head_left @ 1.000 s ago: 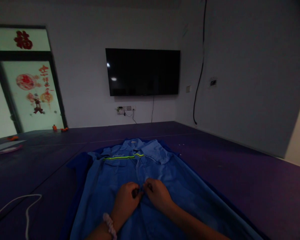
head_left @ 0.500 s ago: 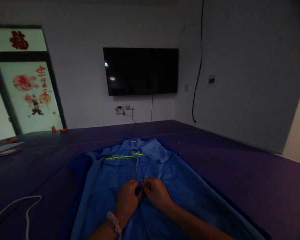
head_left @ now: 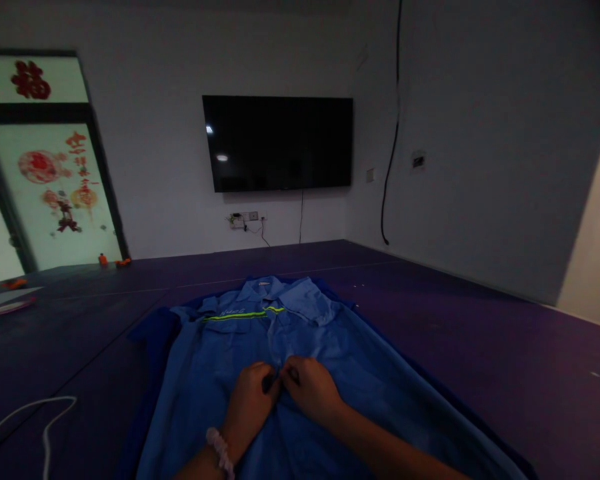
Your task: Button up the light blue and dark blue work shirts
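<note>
A blue short-sleeved work shirt (head_left: 235, 353) lies face up, its collar pointing away from me and a yellow-green stripe across the chest. Darker blue cloth (head_left: 155, 340) shows from under its edges. My left hand (head_left: 254, 397), with a pale scrunchie (head_left: 219, 450) on the wrist, pinches the shirt's front opening. Fingertip to fingertip with it, my right hand (head_left: 310, 388) pinches the same opening from the right. Whatever small part of the front lies between the fingertips is hidden.
The shirt rests on a purple surface (head_left: 455, 333). A white cable (head_left: 45, 403) curves at the lower left. Small orange objects (head_left: 123, 263) and a flat pink-edged item (head_left: 10, 307) are at the far left. A television (head_left: 280, 143) hangs on the wall beyond.
The view has shifted slightly, so the scene sits a little further left. Both hands stay pinched together at the shirt's front, with only slight finger movement.
</note>
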### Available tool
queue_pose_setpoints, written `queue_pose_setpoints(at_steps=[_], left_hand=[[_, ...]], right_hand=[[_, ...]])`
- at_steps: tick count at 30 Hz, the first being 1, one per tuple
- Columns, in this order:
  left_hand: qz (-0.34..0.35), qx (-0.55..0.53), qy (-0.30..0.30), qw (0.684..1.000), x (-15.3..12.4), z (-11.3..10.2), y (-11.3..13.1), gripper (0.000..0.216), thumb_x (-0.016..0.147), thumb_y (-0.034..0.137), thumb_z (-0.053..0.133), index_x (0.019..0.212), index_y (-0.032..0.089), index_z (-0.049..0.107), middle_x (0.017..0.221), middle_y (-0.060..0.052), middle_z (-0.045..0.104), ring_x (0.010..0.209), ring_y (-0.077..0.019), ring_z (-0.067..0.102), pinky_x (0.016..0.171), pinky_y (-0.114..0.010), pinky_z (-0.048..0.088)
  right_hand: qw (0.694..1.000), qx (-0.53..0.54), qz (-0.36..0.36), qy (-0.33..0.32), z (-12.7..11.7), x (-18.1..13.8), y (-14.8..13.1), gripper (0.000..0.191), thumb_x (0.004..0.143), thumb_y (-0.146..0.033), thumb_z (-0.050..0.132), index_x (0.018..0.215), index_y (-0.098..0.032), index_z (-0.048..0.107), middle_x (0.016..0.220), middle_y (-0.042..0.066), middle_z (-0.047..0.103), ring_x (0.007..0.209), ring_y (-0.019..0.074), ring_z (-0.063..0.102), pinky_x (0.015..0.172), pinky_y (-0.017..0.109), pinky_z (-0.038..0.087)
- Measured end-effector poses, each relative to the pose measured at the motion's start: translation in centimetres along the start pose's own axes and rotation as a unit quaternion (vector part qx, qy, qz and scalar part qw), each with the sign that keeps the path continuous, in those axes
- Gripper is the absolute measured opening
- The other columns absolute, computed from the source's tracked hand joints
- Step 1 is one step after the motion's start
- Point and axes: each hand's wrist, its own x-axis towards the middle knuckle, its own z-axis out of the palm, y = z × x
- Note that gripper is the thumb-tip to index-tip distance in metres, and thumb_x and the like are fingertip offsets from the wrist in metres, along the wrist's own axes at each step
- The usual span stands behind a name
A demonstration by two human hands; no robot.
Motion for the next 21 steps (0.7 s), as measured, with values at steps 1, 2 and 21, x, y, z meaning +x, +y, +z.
queue_pose_setpoints(at_steps=[1, 2, 21], left_hand=[[-0.003, -0.002, -0.001, 1.000, 0.03, -0.03, 0.06, 0.018, 0.074, 0.022, 0.050, 0.056, 0.017, 0.052, 0.060, 0.000, 0.052, 0.058, -0.0138, 0.048, 0.056, -0.024, 0.030], [-0.006, -0.004, -0.001, 1.000, 0.05, -0.07, 0.14, 0.019, 0.074, 0.021, 0.050, 0.055, 0.017, 0.051, 0.059, 0.000, 0.052, 0.058, -0.0135, 0.047, 0.056, -0.023, 0.030], [-0.052, -0.085, -0.005, 0.995, 0.18, 0.08, -0.26, 0.018, 0.071, 0.019, 0.046, 0.055, 0.015, 0.054, 0.055, 0.001, 0.053, 0.054, -0.0121, 0.047, 0.054, -0.022, 0.032]], right_hand=[[1.000, -0.005, 0.001, 0.000, -0.01, 0.01, 0.01, 0.018, 0.082, -0.023, 0.047, 0.081, -0.019, 0.065, 0.075, 0.003, 0.068, 0.066, 0.0130, 0.061, 0.053, 0.021, 0.030], [1.000, -0.011, 0.004, -0.001, -0.02, 0.02, 0.02, 0.018, 0.082, -0.024, 0.047, 0.081, -0.019, 0.064, 0.076, 0.003, 0.068, 0.067, 0.0131, 0.061, 0.053, 0.021, 0.030], [0.998, -0.050, -0.004, -0.033, -0.47, 0.11, 0.43, 0.015, 0.081, -0.029, 0.051, 0.085, -0.022, 0.063, 0.077, 0.001, 0.068, 0.071, 0.0136, 0.061, 0.056, 0.021, 0.030]])
